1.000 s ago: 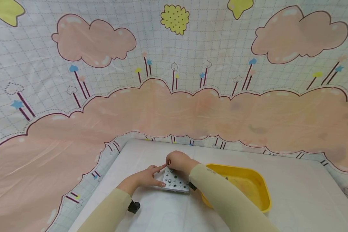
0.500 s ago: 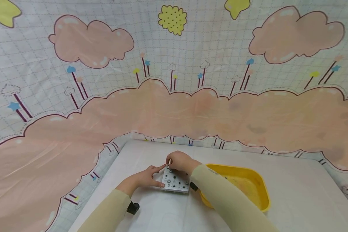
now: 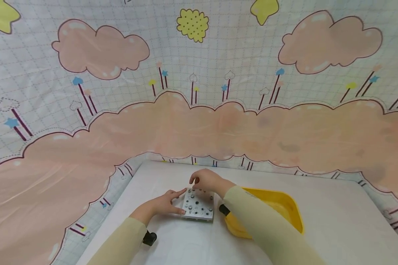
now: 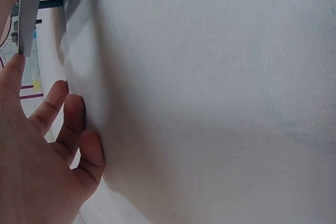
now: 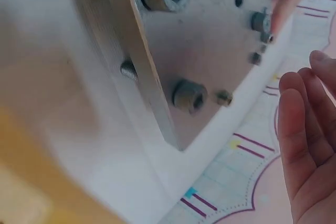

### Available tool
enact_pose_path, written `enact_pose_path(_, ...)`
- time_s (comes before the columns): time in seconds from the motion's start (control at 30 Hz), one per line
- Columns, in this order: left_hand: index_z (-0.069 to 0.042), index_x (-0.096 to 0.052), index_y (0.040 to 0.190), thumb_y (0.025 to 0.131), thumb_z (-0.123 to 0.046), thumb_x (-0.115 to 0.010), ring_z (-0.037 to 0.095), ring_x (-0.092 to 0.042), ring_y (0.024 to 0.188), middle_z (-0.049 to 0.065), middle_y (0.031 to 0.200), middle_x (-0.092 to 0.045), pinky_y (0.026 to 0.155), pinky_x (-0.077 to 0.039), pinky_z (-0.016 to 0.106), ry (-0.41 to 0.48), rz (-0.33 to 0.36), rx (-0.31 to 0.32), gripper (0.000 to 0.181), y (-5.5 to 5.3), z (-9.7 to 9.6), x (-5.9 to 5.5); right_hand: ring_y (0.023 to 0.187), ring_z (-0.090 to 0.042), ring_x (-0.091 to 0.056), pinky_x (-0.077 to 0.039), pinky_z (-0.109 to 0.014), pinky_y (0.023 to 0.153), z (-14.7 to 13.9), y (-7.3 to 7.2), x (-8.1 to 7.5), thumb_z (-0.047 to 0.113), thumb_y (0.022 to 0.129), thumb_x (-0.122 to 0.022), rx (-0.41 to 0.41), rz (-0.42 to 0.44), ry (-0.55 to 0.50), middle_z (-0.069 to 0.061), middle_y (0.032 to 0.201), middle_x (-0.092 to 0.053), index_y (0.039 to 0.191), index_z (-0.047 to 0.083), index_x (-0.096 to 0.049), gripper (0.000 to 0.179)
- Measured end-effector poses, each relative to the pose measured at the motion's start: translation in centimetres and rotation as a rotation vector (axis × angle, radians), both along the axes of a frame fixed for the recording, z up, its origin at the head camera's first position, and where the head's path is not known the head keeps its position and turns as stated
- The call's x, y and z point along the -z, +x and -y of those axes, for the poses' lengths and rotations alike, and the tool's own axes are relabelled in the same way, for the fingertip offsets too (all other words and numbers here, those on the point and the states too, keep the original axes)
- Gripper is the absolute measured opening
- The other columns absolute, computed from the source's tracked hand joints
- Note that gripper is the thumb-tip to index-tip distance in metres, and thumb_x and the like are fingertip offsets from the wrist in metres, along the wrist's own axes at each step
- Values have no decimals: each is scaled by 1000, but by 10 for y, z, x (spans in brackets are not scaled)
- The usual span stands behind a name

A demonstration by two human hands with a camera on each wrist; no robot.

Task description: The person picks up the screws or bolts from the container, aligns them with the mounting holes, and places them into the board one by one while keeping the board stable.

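Observation:
A silver metal plate [image 3: 202, 204] with holes lies on the white table, raised on screws that stick out below it. Several hex-socket screws [image 5: 190, 97] sit in its top face. My left hand [image 3: 162, 205] touches the plate's left side, its thumb at the near corner and its straight index finger at the far corner. Its other fingers lie relaxed on the cloth in the left wrist view. Over the plate's far edge hovers my right hand [image 3: 208, 180], its fingers bent loosely. In the right wrist view those fingers are apart from the plate and nothing shows between them.
A yellow tray [image 3: 293, 209] stands right of the plate, partly under my right forearm. White cloth [image 3: 331, 213] covers the table. A printed curtain [image 3: 219, 129] hangs behind it.
My right hand has risen off the plate's far left corner, where its fingertips were working at a small screw. The left hand keeps its place on the plate. The head view has shifted slightly.

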State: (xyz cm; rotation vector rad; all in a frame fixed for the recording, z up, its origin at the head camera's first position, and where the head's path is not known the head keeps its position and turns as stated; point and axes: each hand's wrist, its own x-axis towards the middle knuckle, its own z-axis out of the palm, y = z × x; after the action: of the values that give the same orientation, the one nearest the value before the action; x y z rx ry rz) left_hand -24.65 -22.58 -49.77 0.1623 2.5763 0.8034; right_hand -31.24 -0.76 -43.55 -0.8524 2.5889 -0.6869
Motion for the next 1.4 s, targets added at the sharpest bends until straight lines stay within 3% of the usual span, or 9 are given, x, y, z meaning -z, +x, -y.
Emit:
enact_pose_path(0.27, -38, -34, 154, 75, -53, -83, 32, -52, 120, 10, 144, -41, 102, -40, 61, 7, -4, -9, 94, 1, -2, -2, 73, -9, -60, -52, -26, 68, -24, -4, -10, 18, 92, -72, -32, -10, -39, 8, 84, -63, 103, 19, -73, 11)
enact_pose_path(0.67, -36, -34, 155, 74, -51, -83, 33, -51, 121, 11, 146, -40, 103, -38, 62, 16, -12, -4, 95, 1, -5, -2, 76, -23, -65, -54, -27, 65, -81, 6, -16, 13, 91, -73, 1, 29, -95, 5, 82, -65, 98, 17, -74, 8)
enact_pose_path(0.83, -37, -34, 155, 75, -50, -83, 34, -51, 122, 11, 147, -40, 103, -37, 63, 12, -23, 2, 94, 1, -3, -3, 73, -14, -60, -53, -26, 67, -108, 10, -11, 14, 91, -73, 41, 25, -82, 6, 82, -64, 96, 20, -74, 8)
enact_pose_path(1.2, -35, -34, 155, 75, -51, -83, 37, -50, 123, 12, 147, -40, 102, -38, 64, 33, -24, 2, 95, 1, -2, 0, 68, -13, -58, -52, -27, 61, -174, 17, 9, 11, 90, -73, 15, 14, -100, 5, 79, -63, 99, 9, -75, 9)
enact_pose_path(1.4, -35, -34, 155, 75, -51, -83, 36, -51, 122, 11, 146, -41, 101, -39, 64, 30, -26, 7, 95, 0, -2, -2, 67, -12, -57, -51, -26, 60, -194, 22, 17, 12, 90, -73, 49, 51, -60, 3, 78, -64, 98, 10, -74, 9)
